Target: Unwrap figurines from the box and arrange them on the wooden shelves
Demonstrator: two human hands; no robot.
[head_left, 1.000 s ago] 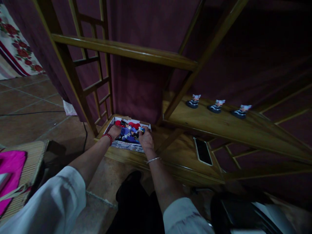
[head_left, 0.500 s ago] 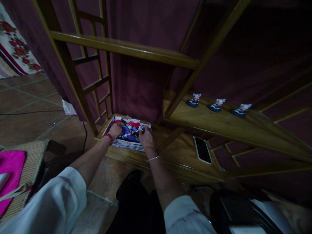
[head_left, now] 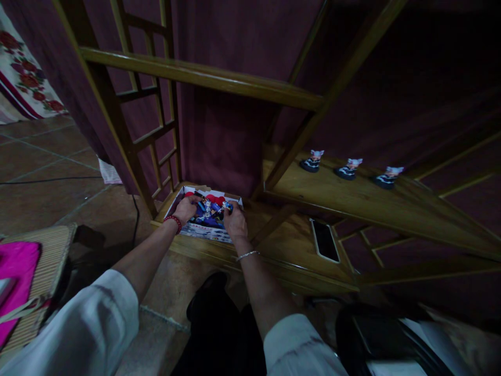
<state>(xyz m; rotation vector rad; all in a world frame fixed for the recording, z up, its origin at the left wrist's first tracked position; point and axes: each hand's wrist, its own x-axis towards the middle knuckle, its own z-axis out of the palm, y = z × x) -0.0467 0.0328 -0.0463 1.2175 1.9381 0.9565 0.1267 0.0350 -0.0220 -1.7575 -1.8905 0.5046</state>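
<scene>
A white printed cardboard box [head_left: 207, 233] stands on the low wooden shelf, filled with small blue, white and red figurines. My left hand [head_left: 185, 210], with a red bead bracelet at the wrist, reaches in over the box's left side. Its fingers are bent around something dark and blue too small to make out. Over the right side, my right hand [head_left: 235, 222] pinches a small blue-and-white figurine [head_left: 227, 206]. Other figurines [head_left: 209, 206] lie jumbled between the two hands.
On the higher shelf [head_left: 352, 196] at right stand three small figurines [head_left: 347, 169] on dark bases. A phone [head_left: 325, 241] lies on the lower shelf. Wooden lattice posts frame the box. A pink cloth [head_left: 19, 282] covers part of a woven seat at left.
Among the figurines near my left hand, a blue piece has shifted and turned. My right hand keeps its figurine in nearly the same place.
</scene>
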